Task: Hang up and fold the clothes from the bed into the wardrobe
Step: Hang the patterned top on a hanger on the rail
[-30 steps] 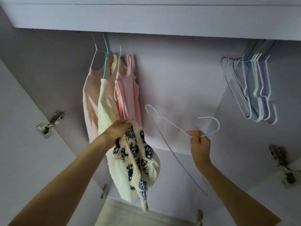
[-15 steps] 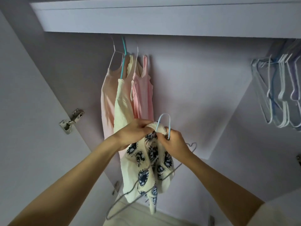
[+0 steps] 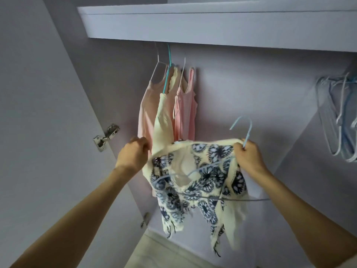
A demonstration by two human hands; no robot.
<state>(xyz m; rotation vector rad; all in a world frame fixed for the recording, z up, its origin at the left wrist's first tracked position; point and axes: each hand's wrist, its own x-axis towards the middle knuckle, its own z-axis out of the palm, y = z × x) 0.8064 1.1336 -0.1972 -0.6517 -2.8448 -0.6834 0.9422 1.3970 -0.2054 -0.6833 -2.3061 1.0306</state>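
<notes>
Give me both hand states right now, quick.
Left hand: closed, gripping the left edge of the patterned top.
Right hand: closed, holding the top's right edge together with the light blue hanger.

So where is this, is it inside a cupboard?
Yes, most likely a wardrobe, seen from its open front. Tops hang on hangers, spare empty hangers hang at the right, a shelf runs overhead, and a door hinge shows.
</notes>
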